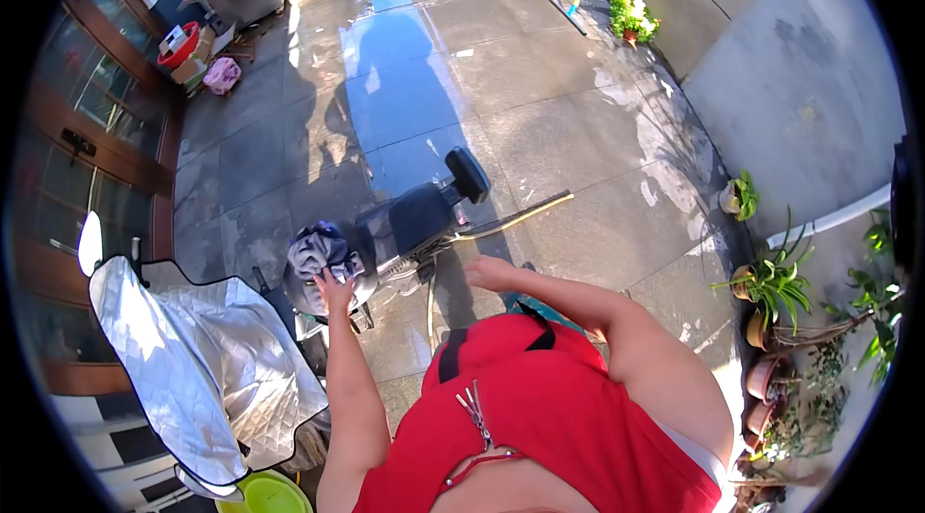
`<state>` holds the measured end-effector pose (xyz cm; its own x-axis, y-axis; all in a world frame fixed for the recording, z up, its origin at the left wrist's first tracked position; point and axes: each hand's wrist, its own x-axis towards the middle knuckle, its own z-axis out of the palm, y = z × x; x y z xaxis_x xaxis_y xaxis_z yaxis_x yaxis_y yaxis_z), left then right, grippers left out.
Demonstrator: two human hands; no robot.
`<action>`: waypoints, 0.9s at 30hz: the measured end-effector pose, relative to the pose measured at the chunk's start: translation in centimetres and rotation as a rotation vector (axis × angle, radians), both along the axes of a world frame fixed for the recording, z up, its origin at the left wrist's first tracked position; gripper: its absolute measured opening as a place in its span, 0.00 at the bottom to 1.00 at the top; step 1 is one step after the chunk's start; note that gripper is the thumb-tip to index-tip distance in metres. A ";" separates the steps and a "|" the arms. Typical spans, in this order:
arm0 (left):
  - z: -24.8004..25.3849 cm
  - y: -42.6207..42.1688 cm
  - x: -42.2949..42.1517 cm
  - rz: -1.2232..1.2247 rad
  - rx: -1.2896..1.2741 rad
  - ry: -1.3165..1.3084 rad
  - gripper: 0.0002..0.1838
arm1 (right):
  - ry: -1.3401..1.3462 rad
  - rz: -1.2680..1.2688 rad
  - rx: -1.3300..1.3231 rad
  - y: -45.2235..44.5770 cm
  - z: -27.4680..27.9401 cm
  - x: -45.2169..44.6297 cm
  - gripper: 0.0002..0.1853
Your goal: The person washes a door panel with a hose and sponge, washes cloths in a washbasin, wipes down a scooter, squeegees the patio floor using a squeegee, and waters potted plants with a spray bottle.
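Observation:
My left hand [335,291] is at a bunched dark grey cloth [323,251], with its fingers closed on the near edge. The cloth lies on the front part of the seat of a dark electric scooter [409,219], which has a padded backrest [467,175] at its rear. To the right of the scooter my right hand [491,273] hangs in the air in front of my body. It looks empty, its fingers loosely bent and partly turned away. A silver quilted wind cover [207,359] hangs over the scooter's front.
A lime-green basin [265,494] stands below the cover. A brown-framed glass door [106,137] is on the left, near a red basin [179,46] and a pink bag [222,76]. Potted plants [771,287] line the right wall. A blue-headed push broom [573,10] leans farther back. The paving [540,118] is partly wet.

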<state>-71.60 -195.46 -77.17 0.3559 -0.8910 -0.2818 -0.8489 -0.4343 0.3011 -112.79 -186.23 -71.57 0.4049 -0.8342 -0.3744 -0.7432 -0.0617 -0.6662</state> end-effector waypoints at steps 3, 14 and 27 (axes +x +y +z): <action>3.0 -0.7 -2.0 0.148 0.111 -0.005 0.47 | 0.227 -0.069 0.133 4.8 -2.9 -12.9 0.26; 5.8 -9.4 -18.9 0.411 -0.366 -0.078 0.32 | 0.330 -0.541 0.118 10.9 -0.4 -41.1 0.25; 4.1 -29.0 -44.1 0.155 -0.336 0.153 0.28 | -0.222 -0.394 -0.149 -13.9 8.6 -45.1 0.24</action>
